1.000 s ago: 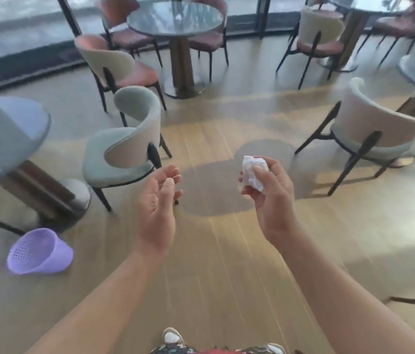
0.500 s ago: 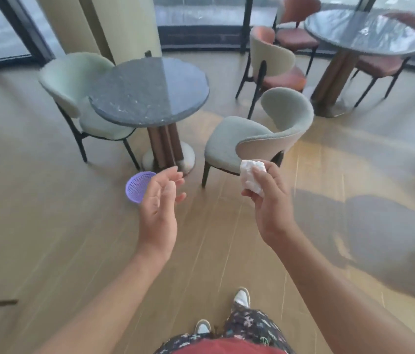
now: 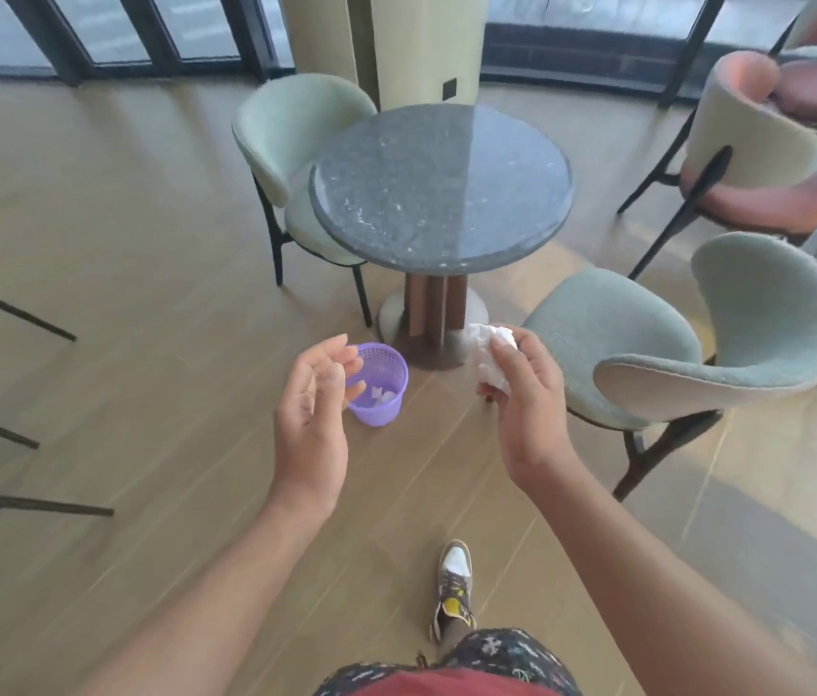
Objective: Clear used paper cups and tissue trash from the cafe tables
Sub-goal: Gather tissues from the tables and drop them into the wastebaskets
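Right hand: the right hand [image 3: 527,404] grasps a crumpled white tissue [image 3: 489,356], thumb on the near side and fingers curled behind it, held in the air above the floor.
Left hand: the left hand [image 3: 313,419] is released, fingers spread and loosely curved, palm turned toward 3 o'clock, holding nothing.
Tissue: the wad sticks out of the top of the grip, at 3 o'clock from the wastebasket and apart from it; in the view it overlaps the edge of the table's foot.
Wastebasket: a small purple mesh wastebasket [image 3: 377,419] stands upright on the wooden floor [image 3: 145,319], at 7 o'clock from the table's foot and just beside it. A few white scraps [image 3: 380,394] lie at its bottom. The left fingertips cover its 9 o'clock rim in the view; I cannot tell whether they touch it.
Table: a round dark speckled stone table [image 3: 441,188] on a brown pedestal [image 3: 434,303] with a round foot.
Chairs: one pale green chair [image 3: 291,138] is tucked in at the table's 10 o'clock; a second pale green chair [image 3: 698,344] stands at its 4 o'clock, back toward the camera; a cream-backed chair with a pink seat [image 3: 753,163] stands at 3 o'clock, well apart.
Column: a cream column [image 3: 381,37] rises at 12 o'clock behind the table.
Person: one sneaker [image 3: 454,580] and patterned trousers [image 3: 497,655] show at 6 o'clock.
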